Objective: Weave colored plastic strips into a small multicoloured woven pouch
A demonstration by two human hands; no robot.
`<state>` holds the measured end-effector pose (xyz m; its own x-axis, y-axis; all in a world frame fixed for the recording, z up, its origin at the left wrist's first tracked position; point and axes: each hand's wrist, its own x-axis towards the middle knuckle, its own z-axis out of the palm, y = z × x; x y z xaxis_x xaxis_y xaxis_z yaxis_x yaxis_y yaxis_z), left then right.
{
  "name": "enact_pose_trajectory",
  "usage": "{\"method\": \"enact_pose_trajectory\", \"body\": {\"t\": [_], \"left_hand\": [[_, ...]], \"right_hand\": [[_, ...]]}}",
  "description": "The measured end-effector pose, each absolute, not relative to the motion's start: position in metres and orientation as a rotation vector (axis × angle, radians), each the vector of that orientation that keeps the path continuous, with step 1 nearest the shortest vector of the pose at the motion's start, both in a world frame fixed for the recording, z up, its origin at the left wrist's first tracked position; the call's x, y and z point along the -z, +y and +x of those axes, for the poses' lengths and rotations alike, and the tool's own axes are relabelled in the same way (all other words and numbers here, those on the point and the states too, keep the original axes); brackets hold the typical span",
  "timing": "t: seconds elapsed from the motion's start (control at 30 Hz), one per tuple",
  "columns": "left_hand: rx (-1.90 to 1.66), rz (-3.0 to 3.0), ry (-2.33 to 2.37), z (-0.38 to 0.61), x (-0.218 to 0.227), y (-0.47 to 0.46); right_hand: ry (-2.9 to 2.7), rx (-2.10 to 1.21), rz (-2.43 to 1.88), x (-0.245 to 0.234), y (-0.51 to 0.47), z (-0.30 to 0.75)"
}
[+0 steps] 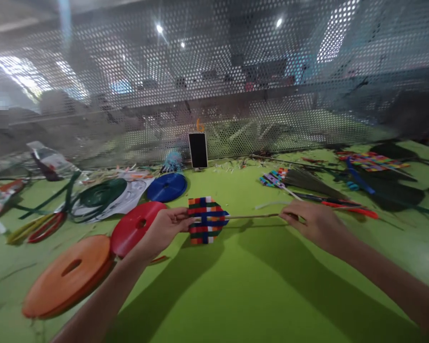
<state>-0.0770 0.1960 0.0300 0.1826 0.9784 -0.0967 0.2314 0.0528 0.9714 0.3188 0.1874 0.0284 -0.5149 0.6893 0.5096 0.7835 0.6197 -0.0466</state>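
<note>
A small piece woven from red, orange, white, green and blue strips point(208, 221) is raised a little above the table, its pointed end facing right. My left hand point(168, 226) is closed on its left edge, thumb and fingers pinching it. From the point, a thin pale stick point(253, 216) runs almost level to the right. At the far end of that stick, my right hand point(309, 224) is closed in a pinch. Beside my left forearm lie a red roll of strip point(127, 228) and an orange roll of strip point(53, 290).
On the green table point(257, 295) lie a blue roll point(171, 186), a dark green roll point(102, 193) and scissors point(48, 227). Another woven piece point(273, 178) is behind my right hand, near red-handled tools point(353, 208). A phone-like black panel point(198, 150) stands before the perforated metal screen point(214, 62).
</note>
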Motion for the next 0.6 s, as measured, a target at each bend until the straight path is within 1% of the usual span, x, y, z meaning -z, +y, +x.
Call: {"method": "enact_pose_trajectory", "body": {"t": [0.27, 0.47, 0.6], "left_hand": [[-1.008, 1.454, 1.205, -0.077, -0.029, 0.198], [-0.974, 1.385, 1.062, -0.084, -0.046, 0.196], [-1.02, 1.242, 0.949, -0.092, -0.051, 0.198]], "right_hand": [[-2.41, 0.008, -1.298, -0.04, 0.18, 0.31], [-2.45, -0.17, -1.281, -0.063, 0.187, 0.325], [-2.343, -0.181, -1.377, -0.077, 0.169, 0.346]]}}
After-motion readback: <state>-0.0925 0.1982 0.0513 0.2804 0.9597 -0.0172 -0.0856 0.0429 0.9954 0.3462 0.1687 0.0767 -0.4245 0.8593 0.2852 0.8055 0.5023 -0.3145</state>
